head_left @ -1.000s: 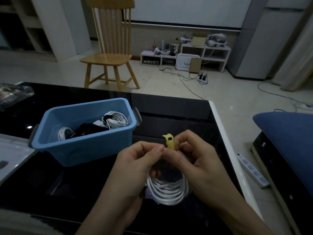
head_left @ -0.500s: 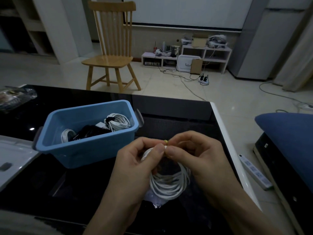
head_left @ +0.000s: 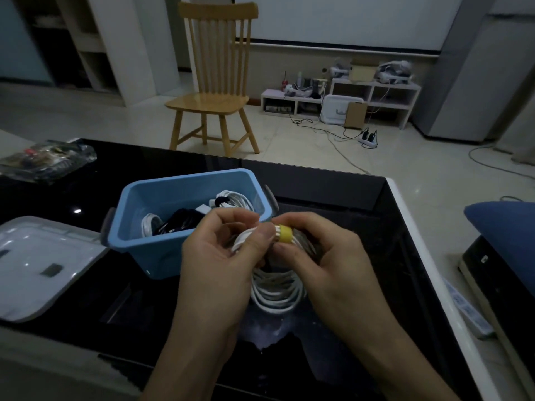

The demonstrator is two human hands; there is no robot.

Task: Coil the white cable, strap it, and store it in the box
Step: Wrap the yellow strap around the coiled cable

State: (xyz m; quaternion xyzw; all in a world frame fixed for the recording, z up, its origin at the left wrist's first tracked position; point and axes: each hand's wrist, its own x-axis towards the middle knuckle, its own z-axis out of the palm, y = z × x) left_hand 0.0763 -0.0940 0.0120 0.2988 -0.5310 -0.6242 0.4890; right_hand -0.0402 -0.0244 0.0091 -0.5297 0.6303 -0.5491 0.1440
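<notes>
White cable (head_left: 276,293), one coil, one yellow strap (head_left: 285,233), two hands gripping.

A: How many boxes and lids?
B: One blue box (head_left: 173,227), one grey lid (head_left: 43,261) beside it
A: Cable bundles?
B: One white coil (head_left: 278,296) in two hands, with one yellow strap (head_left: 285,233); inside the box two white bundles and one black
A: Chairs?
B: One wooden chair (head_left: 214,82)

Box (head_left: 162,253) sits mid-bench (head_left: 333,198), coiled cables inside. Lid (head_left: 43,264) at left edge, bag (head_left: 46,160) at far left corner. Both hands hold cable coil (head_left: 275,293) just right of box, near edge side. Chair (head_left: 214,82) beyond far edge.
</notes>
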